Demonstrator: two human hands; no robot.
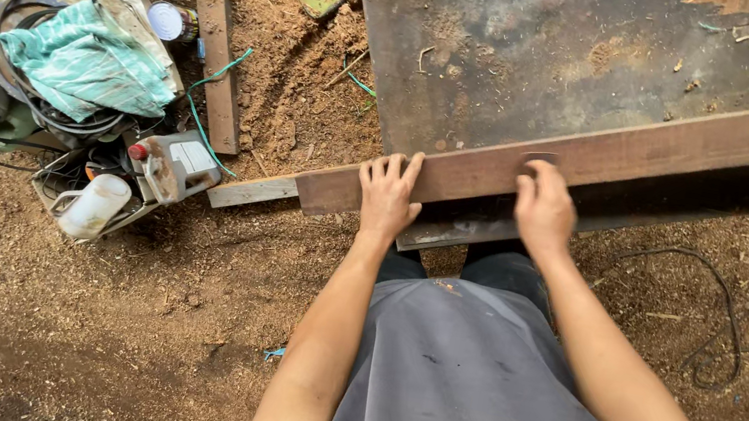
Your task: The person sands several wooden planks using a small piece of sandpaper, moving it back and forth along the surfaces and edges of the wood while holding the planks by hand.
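Dark metal table (522,53) fills upper centre. Long reddish wooden plank (670,143) runs diagonally from centre to right edge, resting on it. Left hand (387,197) flat, fingers spread (palm down) near plank's lower end; right hand (544,209) pressed on plank, fingers extended.

Seen from above, we wear a grey short-sleeved shirt flecked with a few small dark specks and a pale smudge near its hem, over dark trousers. Our left hand (387,197) and right hand (544,209) are bare, without gloves, rings or a watch; both forearms are uncovered to the elbow.
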